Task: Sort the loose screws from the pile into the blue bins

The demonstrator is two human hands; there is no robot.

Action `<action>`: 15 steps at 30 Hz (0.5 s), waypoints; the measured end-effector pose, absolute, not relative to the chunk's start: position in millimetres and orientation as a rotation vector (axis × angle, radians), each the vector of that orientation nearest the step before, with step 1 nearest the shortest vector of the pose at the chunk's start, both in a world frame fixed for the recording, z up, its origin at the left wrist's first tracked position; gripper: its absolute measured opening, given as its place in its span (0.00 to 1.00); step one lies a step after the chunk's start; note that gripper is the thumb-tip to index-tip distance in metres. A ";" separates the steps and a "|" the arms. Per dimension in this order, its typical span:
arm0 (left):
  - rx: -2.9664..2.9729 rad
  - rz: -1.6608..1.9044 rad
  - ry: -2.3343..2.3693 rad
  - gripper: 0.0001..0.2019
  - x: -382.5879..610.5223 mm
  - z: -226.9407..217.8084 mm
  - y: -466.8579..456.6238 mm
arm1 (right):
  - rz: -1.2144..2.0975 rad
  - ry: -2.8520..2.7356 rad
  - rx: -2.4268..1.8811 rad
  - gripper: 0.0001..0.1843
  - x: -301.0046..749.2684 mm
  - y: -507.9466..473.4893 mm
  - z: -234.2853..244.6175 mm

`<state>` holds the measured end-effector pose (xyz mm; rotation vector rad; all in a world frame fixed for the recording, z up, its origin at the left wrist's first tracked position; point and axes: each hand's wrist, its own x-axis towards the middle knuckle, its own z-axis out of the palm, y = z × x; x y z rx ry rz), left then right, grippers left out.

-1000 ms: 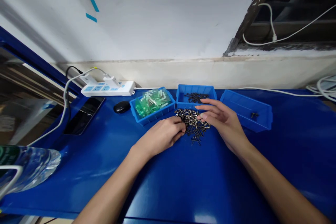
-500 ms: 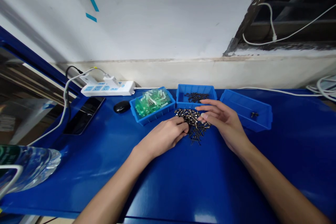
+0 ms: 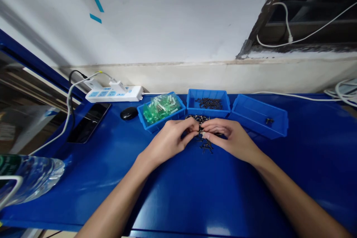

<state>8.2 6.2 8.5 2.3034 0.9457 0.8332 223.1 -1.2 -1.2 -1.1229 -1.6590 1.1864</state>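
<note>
My left hand (image 3: 175,137) and my right hand (image 3: 227,135) meet fingertip to fingertip above a pile of dark screws (image 3: 206,148) on the blue table. Between the left thumb and fingers is a thin dark screw, mostly covered. The right thumb and fingers are pinched together at the same spot, around something too small to make out. Behind the hands, a blue bin (image 3: 208,112) contains several dark screws. To the right, another blue bin (image 3: 259,119) has a few small dark pieces in it. The hands cover much of the pile.
A third blue bin (image 3: 167,119) with green-and-clear plastic bags stands at the left. Beyond it are a black mouse (image 3: 128,113), a phone (image 3: 89,123) and a white power strip (image 3: 115,95). A large water bottle (image 3: 33,178) lies at the left edge; cables run along the wall.
My left hand has lifted slightly out of the pile. My right hand has moved left, its spread fingers closing into a pinch against the left fingertips.
</note>
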 end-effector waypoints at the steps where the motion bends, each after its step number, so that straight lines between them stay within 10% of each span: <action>1: 2.285 0.838 0.949 0.03 8.7 8.7 5.6 | 1.233 -1.649 -1.105 0.10 222.4 -1.5 -1.1; 7: 2.357 0.617 0.990 0.09 9.2 8.4 5.6 | 1.277 -1.509 -1.163 0.09 224.0 1.8 -6.3; 15: 2.477 0.367 0.910 0.03 9.1 -4.7 10.5 | 1.105 -1.337 -1.006 0.32 231.1 10.5 -23.0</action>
